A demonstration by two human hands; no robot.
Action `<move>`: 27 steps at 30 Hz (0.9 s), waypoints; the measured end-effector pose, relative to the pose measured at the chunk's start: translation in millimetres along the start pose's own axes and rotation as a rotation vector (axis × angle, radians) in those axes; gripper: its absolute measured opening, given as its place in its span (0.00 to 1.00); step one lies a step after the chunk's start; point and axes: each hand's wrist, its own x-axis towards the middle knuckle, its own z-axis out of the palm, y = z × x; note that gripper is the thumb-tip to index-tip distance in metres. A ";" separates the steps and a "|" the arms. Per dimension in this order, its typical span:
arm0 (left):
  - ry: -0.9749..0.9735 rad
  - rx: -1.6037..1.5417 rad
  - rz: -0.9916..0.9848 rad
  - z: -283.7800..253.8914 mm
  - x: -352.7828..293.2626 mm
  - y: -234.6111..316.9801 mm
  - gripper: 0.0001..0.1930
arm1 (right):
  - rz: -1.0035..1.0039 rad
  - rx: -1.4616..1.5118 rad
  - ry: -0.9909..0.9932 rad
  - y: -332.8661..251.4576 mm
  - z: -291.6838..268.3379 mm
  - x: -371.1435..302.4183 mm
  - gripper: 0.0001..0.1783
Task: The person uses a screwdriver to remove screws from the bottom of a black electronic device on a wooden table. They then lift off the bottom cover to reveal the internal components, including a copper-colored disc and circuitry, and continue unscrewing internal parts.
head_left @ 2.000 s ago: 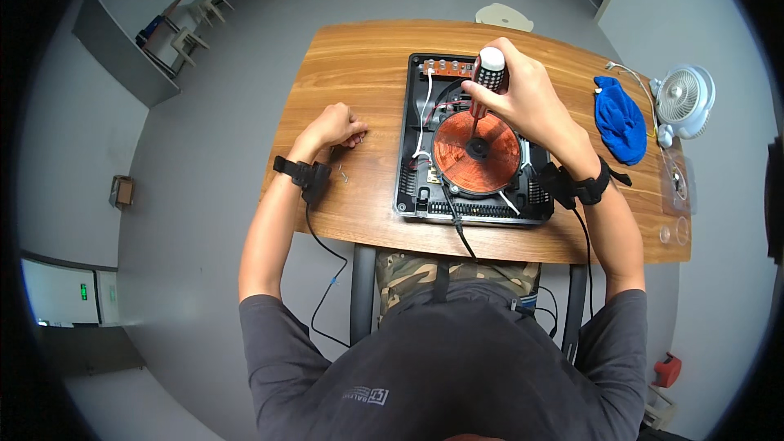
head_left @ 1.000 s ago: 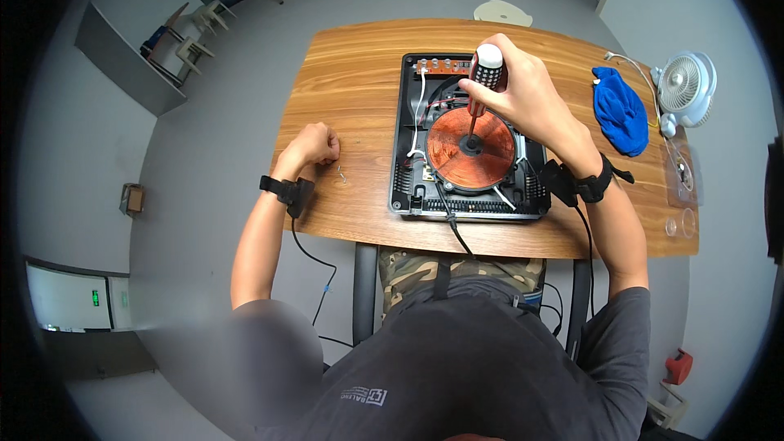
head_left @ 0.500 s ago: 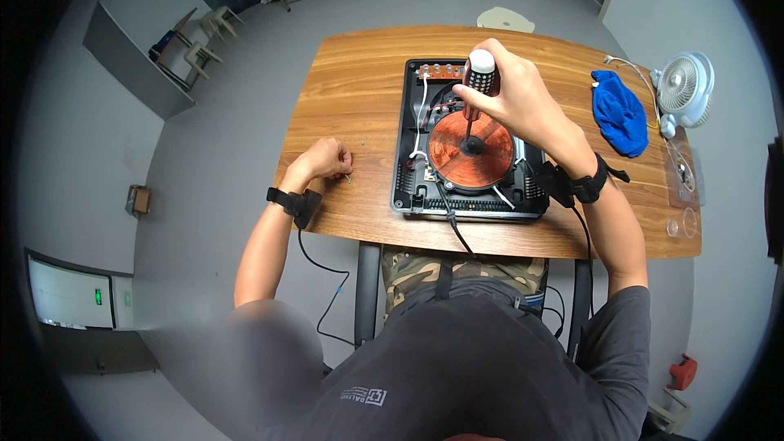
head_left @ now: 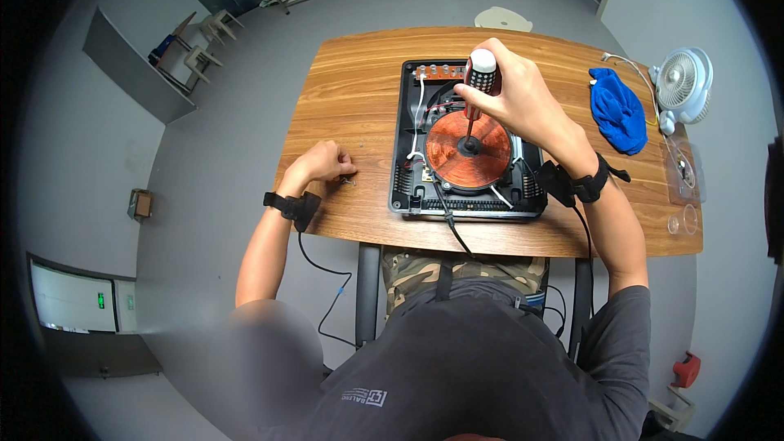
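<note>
My right hand (head_left: 516,90) is wrapped round the handle of a screwdriver (head_left: 482,80) with a white cap, held upright. Its shaft runs down to the dark centre of a round copper coil (head_left: 447,147), where the tip seems to rest. The coil sits in the opened black housing (head_left: 398,188) of an induction cooker, with white wires and a small circuit board inside. On the tabletop to the left, my left hand (head_left: 327,162) has its fingers bent together beside a few tiny metal pieces (head_left: 349,181), probably screws. Whatever is between those fingertips is too small to make out.
A blue cloth (head_left: 618,112) lies at the right of the wooden table (head_left: 359,73), near a small white fan (head_left: 684,86) and a clear plastic tray (head_left: 684,171). A black cable (head_left: 459,237) hangs over the front edge. Stools stand on the floor beyond.
My left hand has shifted slightly right, over the tiny metal pieces. My right hand keeps the screwdriver in the same place on the coil's centre.
</note>
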 end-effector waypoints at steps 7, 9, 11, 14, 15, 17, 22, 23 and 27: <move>0.155 0.030 0.182 -28.2 -0.8 29.7 0.14 | -0.008 -0.004 -0.013 -0.9 -7.1 -1.4 0.22; 0.132 0.062 0.167 -19.5 6.8 27.7 0.13 | -0.011 0.007 -0.005 1.1 -6.9 -2.8 0.22; 0.104 0.110 0.120 -10.6 9.4 27.6 0.14 | -0.011 0.014 -0.002 3.8 -7.1 -3.8 0.22; -0.008 0.123 0.091 -7.3 12.7 21.9 0.16 | -0.004 0.023 -0.005 6.6 -7.9 -4.7 0.22; 0.019 0.096 0.131 -9.5 9.6 25.0 0.15 | 0.002 0.023 -0.005 6.4 -9.5 -4.6 0.22; 0.086 0.033 0.164 -14.8 14.0 23.5 0.14 | -0.011 0.016 0.002 8.1 -10.8 -4.7 0.22; 0.200 0.030 0.253 -33.1 10.5 65.9 0.10 | -0.046 0.031 -0.029 6.0 -6.1 -8.8 0.21; 0.240 0.021 0.317 -31.1 10.0 76.6 0.10 | -0.017 0.081 -0.081 -2.7 -8.0 -10.6 0.21; 0.147 -0.152 0.492 -29.1 1.2 120.3 0.09 | -0.100 0.099 -0.070 -21.5 1.0 -15.1 0.25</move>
